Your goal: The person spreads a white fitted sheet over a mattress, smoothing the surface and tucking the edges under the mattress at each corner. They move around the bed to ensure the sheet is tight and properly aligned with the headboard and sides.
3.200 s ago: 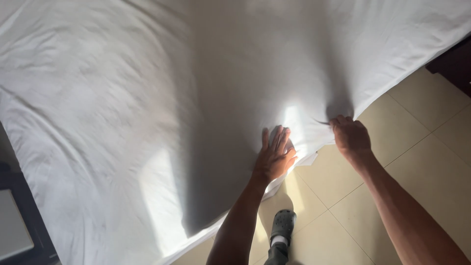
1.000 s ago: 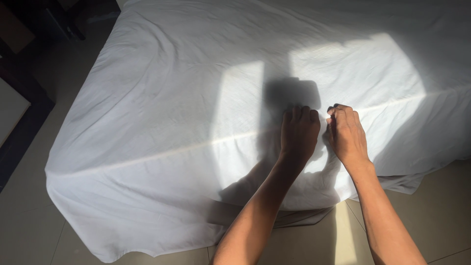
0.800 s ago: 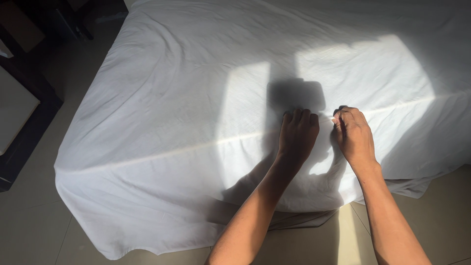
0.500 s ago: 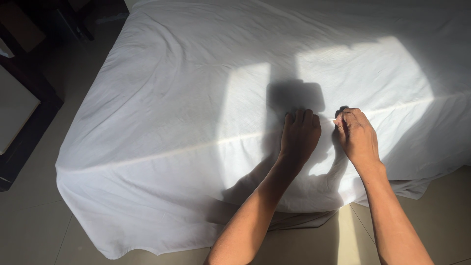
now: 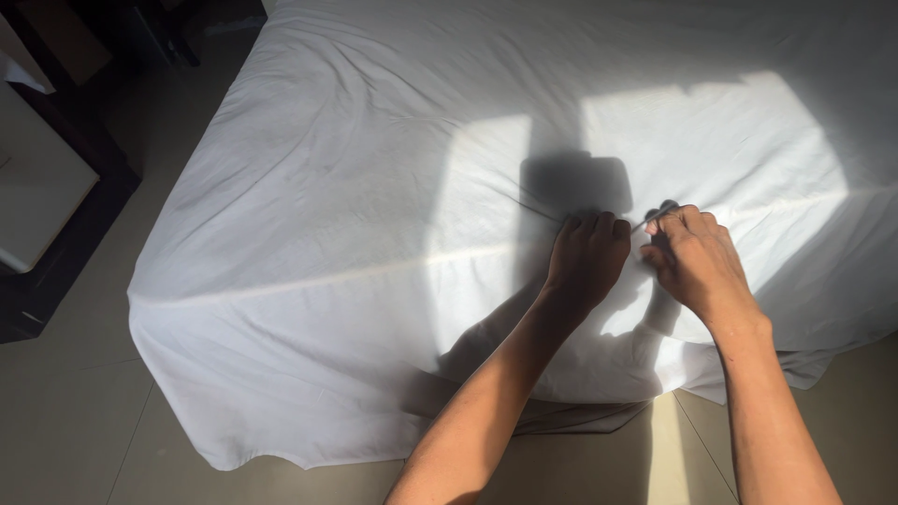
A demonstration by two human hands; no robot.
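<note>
Together, both hands are set on a white sheet [image 5: 374,215] near the foot edge of the bed [image 5: 281,411]. The left hand [image 5: 587,262] is laid flat, fingers together, pressing the cloth. The right hand [image 5: 697,262] is curled, a small fold of sheet pinched between thumb and fingers. Sunlit patches are cast across the sheet; a tiled floor [image 5: 75,421] and dark cabinet [image 5: 56,187] are seen at left.

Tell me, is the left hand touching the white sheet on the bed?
Touching. The head view shows the left hand lying palm down on the white sheet, with no gap under it.
</note>
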